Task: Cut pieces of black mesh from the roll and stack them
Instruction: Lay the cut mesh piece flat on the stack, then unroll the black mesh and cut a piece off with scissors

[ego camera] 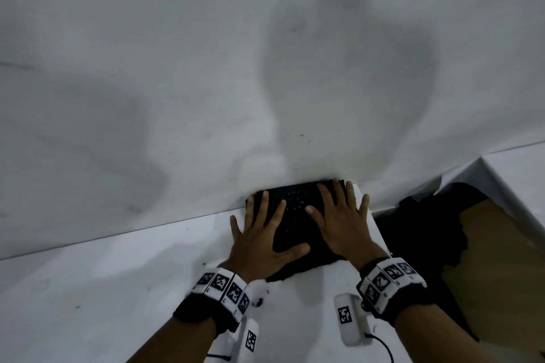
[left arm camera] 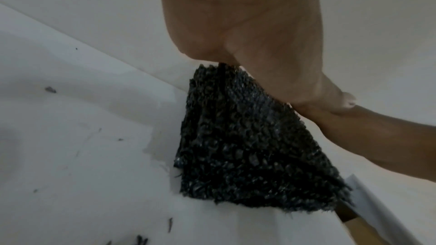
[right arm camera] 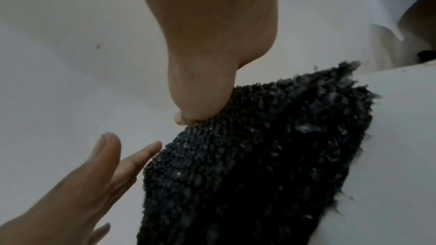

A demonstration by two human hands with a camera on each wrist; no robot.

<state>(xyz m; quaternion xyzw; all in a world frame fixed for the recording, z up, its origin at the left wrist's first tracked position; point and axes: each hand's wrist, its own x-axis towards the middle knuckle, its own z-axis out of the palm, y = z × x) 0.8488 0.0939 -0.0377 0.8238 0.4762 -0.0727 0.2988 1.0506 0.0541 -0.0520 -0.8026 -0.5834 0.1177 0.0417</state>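
Mesh [ego camera: 295, 215] lies flat on the white tabletop [ego camera: 103, 274], a black pile of cut pieces pushed up against the white wall [ego camera: 177, 68] beyond the fingertips. Both hands press down on it with fingers straight and spread, gripping nothing. The left hand [ego camera: 259, 242] covers the pile's left part, its little finger and part of the palm on bare tabletop just left of the mesh, its thumb stretched right across the black surface. The right hand [ego camera: 342, 224] covers the right part, fingertips reaching the far edge by the wall, little finger at the pile's right edge. Between the two hands a strip of mesh stays uncovered. In the wrist views the pile shows a knobbly weave and frayed edges [right arm camera: 354, 85], and the heel of each palm bears on it. Small black scraps [left arm camera: 50, 89] dot the tabletop left of the left hand. Right of the right hand, past the tabletop's edge, more black mesh [ego camera: 418, 233] drapes lower down over something brown [ego camera: 501, 259]; whether that is the roll cannot be told.
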